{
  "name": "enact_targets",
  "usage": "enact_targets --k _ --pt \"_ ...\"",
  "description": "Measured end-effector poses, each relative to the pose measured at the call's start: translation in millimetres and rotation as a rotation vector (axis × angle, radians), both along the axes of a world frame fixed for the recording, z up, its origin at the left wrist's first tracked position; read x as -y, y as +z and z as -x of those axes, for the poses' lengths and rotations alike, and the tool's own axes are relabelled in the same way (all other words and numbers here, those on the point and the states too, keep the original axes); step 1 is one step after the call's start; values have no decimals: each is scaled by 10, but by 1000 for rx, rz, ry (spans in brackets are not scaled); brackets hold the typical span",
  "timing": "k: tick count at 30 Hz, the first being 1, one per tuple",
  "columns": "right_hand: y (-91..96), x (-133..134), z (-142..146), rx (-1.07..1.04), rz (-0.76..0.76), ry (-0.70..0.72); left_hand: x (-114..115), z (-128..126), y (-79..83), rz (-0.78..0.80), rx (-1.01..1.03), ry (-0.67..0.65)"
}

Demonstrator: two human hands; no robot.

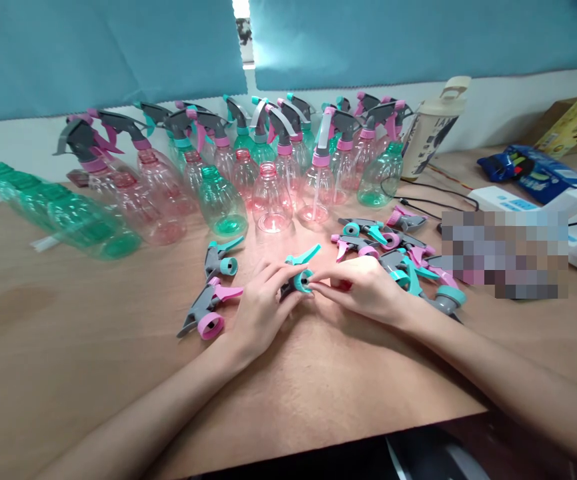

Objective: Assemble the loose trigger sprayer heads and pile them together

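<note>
My left hand [263,303] and my right hand [363,287] meet at the table's middle around a grey spray head with a teal trigger and teal collar [299,275]. The left fingers curl round its grey body; the right fingertips pinch at the teal collar. Just left of the hands lie a grey-and-teal spray head [221,259] and a grey-and-pink one [208,310]. To the right is a pile of several loose spray heads [398,250]. An open pink bottle without a head [271,200] stands right behind the hands.
Several pink and green spray bottles [318,160] stand in a row at the back, some capped. Green bottles [63,210] lie on their side at left. A cream jug [431,133], cables, a blue packet [533,170] and white boxes sit at right. The wooden table's [68,347] front edge is near.
</note>
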State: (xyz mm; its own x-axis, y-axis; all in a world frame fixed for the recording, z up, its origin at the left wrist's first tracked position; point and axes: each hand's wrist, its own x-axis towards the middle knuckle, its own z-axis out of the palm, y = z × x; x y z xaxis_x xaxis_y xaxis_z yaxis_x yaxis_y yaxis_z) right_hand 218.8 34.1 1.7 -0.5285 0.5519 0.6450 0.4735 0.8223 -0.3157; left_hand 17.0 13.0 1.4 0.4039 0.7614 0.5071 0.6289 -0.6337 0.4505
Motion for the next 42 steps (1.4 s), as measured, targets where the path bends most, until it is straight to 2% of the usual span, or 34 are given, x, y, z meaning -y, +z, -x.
enact_targets --k 5,9,15,21,30,35,39,42 --pt "-86 66 72 -60 -3 -75 -4 -4 -10 -29 3 -33" --pt "-80 122 127 -108 9 -109 9 -8 -7 -20 0 -49" --pt "-17 76 84 -80 105 -16 34 -43 18 8 39 -12" --pt "-79 71 74 -171 289 27 53 -62 29 25 95 19" --pt "-95 158 95 -372 243 -47 134 13 107 -42 48 46" --pt "-170 101 75 -336 207 -81 276 353 293 -195 -36 87" --pt "-215 61 84 -239 124 -99 351 876 431 -248 -176 275" --pt "-201 49 109 -162 53 -92 365 1279 420 -221 -180 429"
